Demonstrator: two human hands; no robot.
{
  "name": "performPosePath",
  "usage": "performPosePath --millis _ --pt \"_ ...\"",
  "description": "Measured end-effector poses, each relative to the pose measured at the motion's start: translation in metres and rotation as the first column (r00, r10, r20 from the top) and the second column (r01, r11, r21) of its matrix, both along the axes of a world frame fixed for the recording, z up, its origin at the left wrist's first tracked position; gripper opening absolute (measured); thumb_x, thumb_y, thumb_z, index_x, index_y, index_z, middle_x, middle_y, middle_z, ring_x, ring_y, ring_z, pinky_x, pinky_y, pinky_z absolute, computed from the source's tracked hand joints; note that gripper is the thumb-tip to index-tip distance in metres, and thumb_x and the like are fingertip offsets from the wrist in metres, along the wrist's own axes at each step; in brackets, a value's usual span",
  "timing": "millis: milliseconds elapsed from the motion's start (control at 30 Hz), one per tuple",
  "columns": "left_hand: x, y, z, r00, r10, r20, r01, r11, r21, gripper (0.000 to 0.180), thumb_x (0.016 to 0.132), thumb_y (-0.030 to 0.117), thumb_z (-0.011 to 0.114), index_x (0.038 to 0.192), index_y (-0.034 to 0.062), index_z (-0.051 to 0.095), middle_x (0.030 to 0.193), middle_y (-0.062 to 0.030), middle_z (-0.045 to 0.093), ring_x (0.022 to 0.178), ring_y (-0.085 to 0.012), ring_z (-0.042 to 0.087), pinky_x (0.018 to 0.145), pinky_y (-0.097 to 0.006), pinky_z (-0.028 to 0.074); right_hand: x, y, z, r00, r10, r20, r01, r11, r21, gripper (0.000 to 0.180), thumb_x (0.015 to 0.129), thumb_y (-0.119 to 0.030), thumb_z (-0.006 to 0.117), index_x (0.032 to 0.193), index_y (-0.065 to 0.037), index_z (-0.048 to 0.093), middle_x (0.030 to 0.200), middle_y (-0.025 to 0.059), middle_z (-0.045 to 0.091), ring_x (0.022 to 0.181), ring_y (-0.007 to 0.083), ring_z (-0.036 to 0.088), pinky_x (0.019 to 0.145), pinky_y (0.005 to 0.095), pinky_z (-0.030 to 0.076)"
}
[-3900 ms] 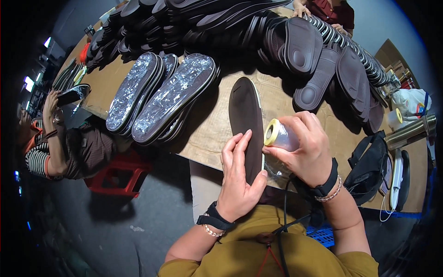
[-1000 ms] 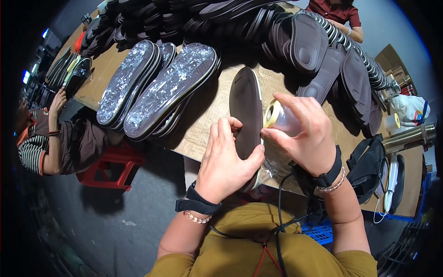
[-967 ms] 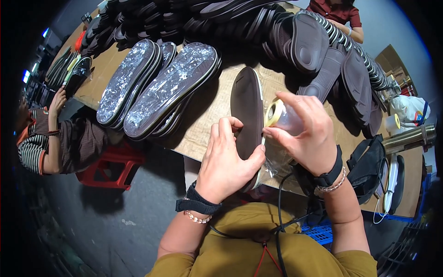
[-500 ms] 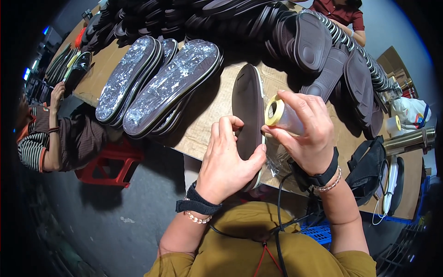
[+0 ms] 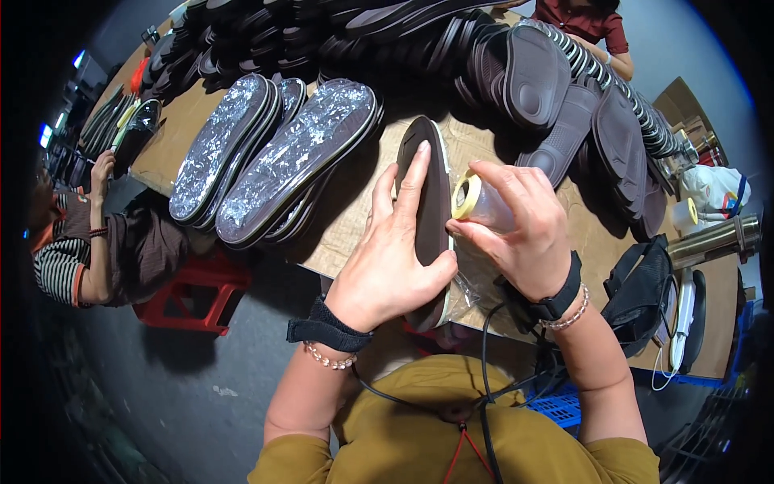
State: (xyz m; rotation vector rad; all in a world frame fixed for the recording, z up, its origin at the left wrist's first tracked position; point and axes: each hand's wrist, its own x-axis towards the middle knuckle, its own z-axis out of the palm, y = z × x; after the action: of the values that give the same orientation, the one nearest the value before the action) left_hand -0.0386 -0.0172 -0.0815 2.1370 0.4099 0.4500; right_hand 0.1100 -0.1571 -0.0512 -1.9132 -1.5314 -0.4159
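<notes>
Here the left hand (image 5: 395, 258) lies spread flat on a dark shoe sole (image 5: 431, 202); just beside it, the right hand (image 5: 520, 226) grips a tape roll (image 5: 472, 198) over the worktop (image 5: 355, 218).

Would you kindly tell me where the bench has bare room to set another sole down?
Bare cardboard-covered tabletop lies right of the right hand, below the dark soles. A narrower strip runs between the foil-wrapped soles and the held brown sole. The far side is crowded with stacked soles.
</notes>
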Motion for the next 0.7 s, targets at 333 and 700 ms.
performPosePath --millis 333,700 --pt "0.009 0.005 0.009 0.999 0.036 0.037 -0.036 0.999 -0.01 0.079 0.082 0.014 0.072 0.156 0.0186 0.044 0.139 -0.0202 0.05 0.12 -0.0304 0.057 0.097 -0.04 0.055 0.007 0.002 0.005 1.0 0.022 -0.015 -0.023 0.995 -0.095 0.066 0.074 -0.026 0.091 0.129 -0.002 0.065 0.11 0.0177 0.069 0.1 0.0365 0.064 0.089 0.0439 0.052" --pt "0.009 0.017 0.005 0.998 -0.017 0.053 0.018 1.0 -0.004 0.091 0.08 0.021 0.07 0.163 0.0166 0.034 0.148 -0.0385 0.044 0.138 -0.0555 0.047 0.113 -0.053 0.046 0.028 0.008 0.018 0.963 0.159 -0.217 -0.206 0.955 -0.215 0.058 0.085 -0.032 0.084 0.128 0.0 0.061 0.11 0.0206 0.067 0.1 0.0383 0.067 0.089 0.0451 0.055"
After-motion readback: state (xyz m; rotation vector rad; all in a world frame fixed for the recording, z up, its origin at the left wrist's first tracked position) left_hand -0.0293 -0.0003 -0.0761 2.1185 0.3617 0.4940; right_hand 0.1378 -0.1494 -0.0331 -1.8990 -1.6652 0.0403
